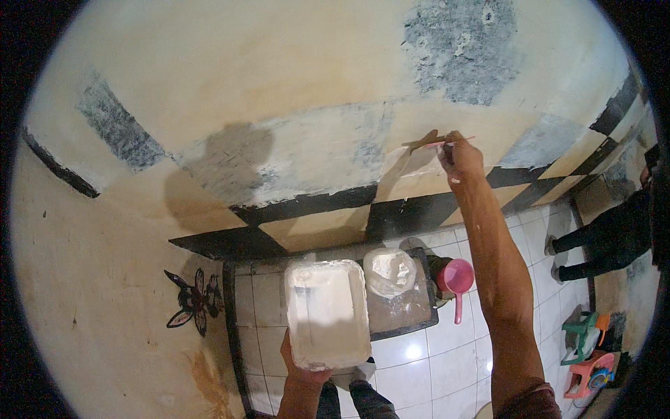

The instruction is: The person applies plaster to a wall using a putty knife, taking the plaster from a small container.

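Scraper (434,144) lies crosswise at the wall (314,63), pinched in the closed right hand (462,160); lower left, the left hand (299,366), fingers mostly hidden, grips a rectangular tray (292,314), long axis wallward.

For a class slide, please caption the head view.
Left hand holds a white tray; right hand holds a thin pink tool near a patchy wall.

A dark maroon sleeve (534,403) stops above the elbow (513,332); the trousers (371,403) are dark; white smears (455,181) mark the bare right hand (462,157).
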Tool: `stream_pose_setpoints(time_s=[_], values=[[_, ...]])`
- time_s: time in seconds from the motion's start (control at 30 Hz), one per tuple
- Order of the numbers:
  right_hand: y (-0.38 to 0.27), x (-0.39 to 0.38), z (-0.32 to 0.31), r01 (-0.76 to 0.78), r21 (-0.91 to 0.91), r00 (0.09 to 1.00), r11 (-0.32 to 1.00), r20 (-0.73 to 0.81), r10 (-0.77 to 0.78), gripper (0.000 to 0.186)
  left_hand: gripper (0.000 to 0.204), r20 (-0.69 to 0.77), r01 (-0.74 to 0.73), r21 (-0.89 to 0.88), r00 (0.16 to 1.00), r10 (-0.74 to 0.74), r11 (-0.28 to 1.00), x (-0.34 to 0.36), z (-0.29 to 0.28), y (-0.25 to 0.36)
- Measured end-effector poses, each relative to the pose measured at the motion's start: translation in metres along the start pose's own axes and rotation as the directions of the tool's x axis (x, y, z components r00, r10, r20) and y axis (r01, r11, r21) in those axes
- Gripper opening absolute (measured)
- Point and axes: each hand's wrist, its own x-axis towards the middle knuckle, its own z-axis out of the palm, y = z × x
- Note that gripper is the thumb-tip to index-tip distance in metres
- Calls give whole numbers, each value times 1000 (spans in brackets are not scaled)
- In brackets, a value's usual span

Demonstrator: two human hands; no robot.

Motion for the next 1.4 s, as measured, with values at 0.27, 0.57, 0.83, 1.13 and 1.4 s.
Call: stream_pose_setpoints(time_s=[0.27, 0.57, 0.83, 1.13, 1.4], values=[[44, 1, -110, 86, -19, 994, 996, 66, -85, 17, 51, 45, -83, 132, 996, 78, 988, 5, -30, -6], [-30, 27, -39, 190, -128, 981, 973, -7, -192, 16, 49, 101, -42, 39, 994, 38, 998, 5, -9, -7], [-5, 17, -125, 149, -235, 989, 960, 44, -143, 19, 50, 122, -209, 380, 977, 175, 901, 8, -21, -18], [-55, 18, -52, 265, -259, 964, 929, 77, -254, 17, 51, 40, -42, 79, 998, 39, 996, 7, -3, -17], [-21, 4, -165, 616, -577, 758, 536, 250, -602, 27, 53, 27, 7, 85, 1000, -9, 996, 5, 6, -19]])
